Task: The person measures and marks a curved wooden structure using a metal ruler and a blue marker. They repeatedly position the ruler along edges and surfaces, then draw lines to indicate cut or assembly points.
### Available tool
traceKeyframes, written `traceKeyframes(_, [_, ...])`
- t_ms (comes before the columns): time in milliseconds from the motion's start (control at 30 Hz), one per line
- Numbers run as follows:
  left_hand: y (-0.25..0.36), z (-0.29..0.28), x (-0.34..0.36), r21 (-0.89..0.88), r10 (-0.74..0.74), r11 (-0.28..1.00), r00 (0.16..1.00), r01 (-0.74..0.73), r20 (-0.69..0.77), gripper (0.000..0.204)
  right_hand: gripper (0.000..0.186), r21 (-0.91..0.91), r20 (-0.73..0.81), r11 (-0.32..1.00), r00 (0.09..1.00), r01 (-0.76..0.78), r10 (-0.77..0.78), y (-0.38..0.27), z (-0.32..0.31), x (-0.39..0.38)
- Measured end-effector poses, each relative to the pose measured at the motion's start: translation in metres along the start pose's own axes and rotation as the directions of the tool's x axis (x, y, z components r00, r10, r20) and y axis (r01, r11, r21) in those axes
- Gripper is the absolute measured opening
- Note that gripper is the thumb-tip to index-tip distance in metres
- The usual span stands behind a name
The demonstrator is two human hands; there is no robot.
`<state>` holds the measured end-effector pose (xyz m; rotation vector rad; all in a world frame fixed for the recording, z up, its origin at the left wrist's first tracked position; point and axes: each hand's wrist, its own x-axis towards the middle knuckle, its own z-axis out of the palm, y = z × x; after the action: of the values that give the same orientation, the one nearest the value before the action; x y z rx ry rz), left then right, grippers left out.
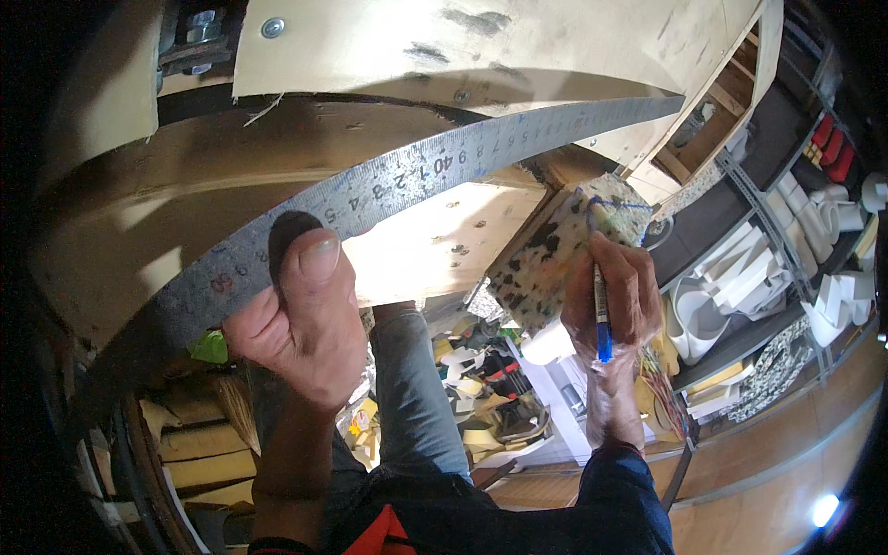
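- Metal shelving with white offcuts, right of the steel ruler
- Left hand clamped on it, thumb on top
- Right hand gripping a blue-ended pen at the speckled foam block, near the ruler's right end

Dark navy sleeve, grey trousers, red patch

Left hand pinching long grey metal ruler, right hand holding blue-ended pen at speckled foam block
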<state>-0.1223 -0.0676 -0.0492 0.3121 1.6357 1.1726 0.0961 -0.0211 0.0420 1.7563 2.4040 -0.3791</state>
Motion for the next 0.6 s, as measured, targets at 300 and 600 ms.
traceKeyframes(300, [-0.011,0.007,0.004,-0.062,0.047,0.997,0.998,-0.05,-0.048,0.017,0.018,0.089,-0.013,0.996,1.0,0.002,-0.001,0.0,-0.003,-0.008])
traceKeyframes(600, [-0.018,0.009,0.007,0.02,0.219,0.975,0.976,-0.219,-0.013,0.038,0.016,0.363,0.203,0.921,0.976,-0.144,0.073,-0.007,-0.03,-0.06])
